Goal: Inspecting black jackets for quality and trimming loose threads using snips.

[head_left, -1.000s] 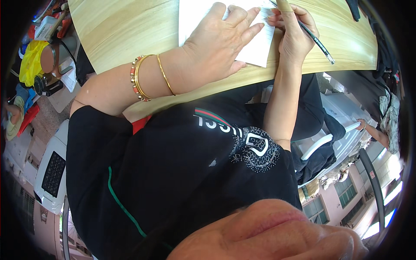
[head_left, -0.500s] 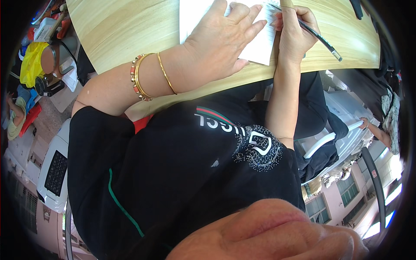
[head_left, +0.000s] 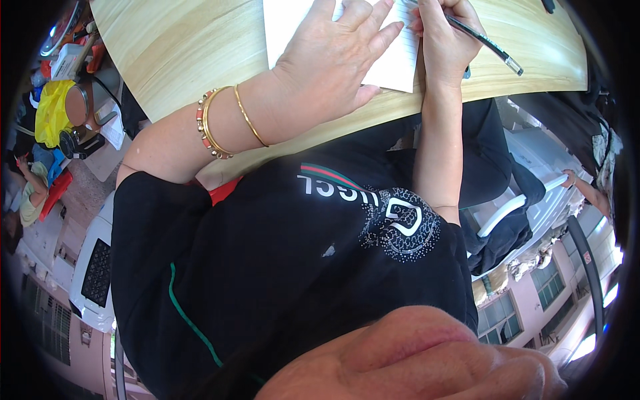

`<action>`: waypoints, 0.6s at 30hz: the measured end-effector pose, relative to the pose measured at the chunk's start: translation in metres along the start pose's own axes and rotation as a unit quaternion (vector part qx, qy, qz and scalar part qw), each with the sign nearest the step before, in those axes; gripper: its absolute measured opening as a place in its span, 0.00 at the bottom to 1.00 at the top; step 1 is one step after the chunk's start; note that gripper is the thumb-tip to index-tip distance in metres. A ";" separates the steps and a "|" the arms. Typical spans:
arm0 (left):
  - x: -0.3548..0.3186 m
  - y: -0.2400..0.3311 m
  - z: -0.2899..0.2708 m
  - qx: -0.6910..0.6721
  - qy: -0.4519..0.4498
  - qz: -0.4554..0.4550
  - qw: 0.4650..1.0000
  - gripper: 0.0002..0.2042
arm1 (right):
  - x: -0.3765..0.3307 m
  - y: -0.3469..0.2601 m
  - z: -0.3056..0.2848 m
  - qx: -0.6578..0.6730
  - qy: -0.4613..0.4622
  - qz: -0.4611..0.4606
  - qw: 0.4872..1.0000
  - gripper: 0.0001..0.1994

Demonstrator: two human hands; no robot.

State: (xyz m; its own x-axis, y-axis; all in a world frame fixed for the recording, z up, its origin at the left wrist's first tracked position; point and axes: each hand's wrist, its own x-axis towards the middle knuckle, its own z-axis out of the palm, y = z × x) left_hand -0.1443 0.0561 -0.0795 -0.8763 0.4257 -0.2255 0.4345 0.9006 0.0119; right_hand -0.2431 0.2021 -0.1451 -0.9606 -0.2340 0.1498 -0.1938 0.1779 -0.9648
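Note:
A white sheet of paper (head_left: 287, 30) lies on the wooden table, its top cut off by the picture's upper edge. Spread flat across it is my left hand (head_left: 337, 63), fingers apart and holding nothing. Two gold-coloured bangles (head_left: 247, 115) and a beaded bracelet circle that wrist and forearm. At the sheet's right side, my right hand (head_left: 450, 50) is closed around a black pen (head_left: 485, 44) with a clear end, which slants down to the right. The pen's writing tip lies at or past the upper edge, so its contact with the paper cannot be seen.
The light wooden table (head_left: 173, 60) ends just in front of my body. Beyond its left side are a yellow plastic bag (head_left: 55, 110) and a brown round-topped object (head_left: 79, 105). Another person's arm (head_left: 588, 192) reaches in at the right, near a white plastic chair (head_left: 503, 215).
The paper, both hands and the table edge sit slightly higher and further left in the picture. My left hand stays flat on the sheet; my right still grips the pen.

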 end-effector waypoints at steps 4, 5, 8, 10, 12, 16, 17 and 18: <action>0.003 0.003 0.000 -0.014 0.028 -0.008 0.999 0.36 | 0.001 -0.005 -0.003 -0.009 0.017 0.014 1.000 0.13; 0.005 0.003 -0.001 -0.024 0.027 -0.009 0.999 0.36 | 0.001 -0.007 -0.006 -0.004 0.017 0.009 1.000 0.13; 0.001 0.005 0.002 -0.023 0.020 -0.029 0.999 0.36 | 0.000 -0.004 0.002 0.007 0.011 0.014 1.000 0.12; 0.003 0.006 0.001 -0.022 0.017 -0.026 0.999 0.36 | 0.000 -0.005 0.002 -0.007 0.021 0.020 1.000 0.12; 0.004 0.006 0.000 -0.020 0.013 -0.024 0.999 0.35 | 0.001 -0.002 0.001 0.007 0.024 0.025 0.999 0.12; 0.007 0.008 0.000 -0.025 0.021 -0.026 0.999 0.35 | 0.002 0.002 -0.004 0.009 0.018 0.002 1.000 0.12; 0.008 0.009 -0.001 -0.022 0.017 -0.026 0.999 0.35 | 0.001 0.001 -0.005 0.005 0.016 0.003 1.000 0.12; 0.006 0.008 0.000 -0.022 0.018 -0.028 0.999 0.35 | 0.001 -0.001 -0.004 0.000 0.011 0.001 1.000 0.12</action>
State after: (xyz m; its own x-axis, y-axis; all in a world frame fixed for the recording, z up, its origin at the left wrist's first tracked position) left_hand -0.1462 0.0661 -0.0806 -0.9059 0.3775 -0.1917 0.3766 0.9254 0.0426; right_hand -0.2447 0.2054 -0.1432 -0.9652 -0.2126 0.1522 -0.1917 0.1794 -0.9649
